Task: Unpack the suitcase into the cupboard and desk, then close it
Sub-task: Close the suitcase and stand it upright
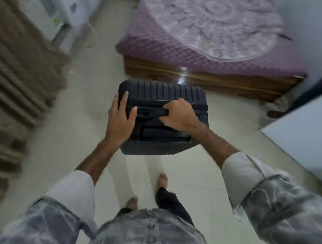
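A dark ribbed hard-shell suitcase (164,92) stands upright and zipped on the pale floor in front of me, seen from above. My right hand (178,115) grips the carry handle on its top side, fingers curled round it. My left hand (120,114) rests on the suitcase's left top corner with fingers spread over the edge and the thumb on the top face. The telescopic handle sits retracted in its recess below my right hand.
A bed with a purple quilted cover (208,36) and wooden base stands just beyond the suitcase. Brown curtains (14,79) hang at the left, with a white appliance (50,7) behind them. A pale panel edge (302,134) juts in at the right. My bare feet are below.
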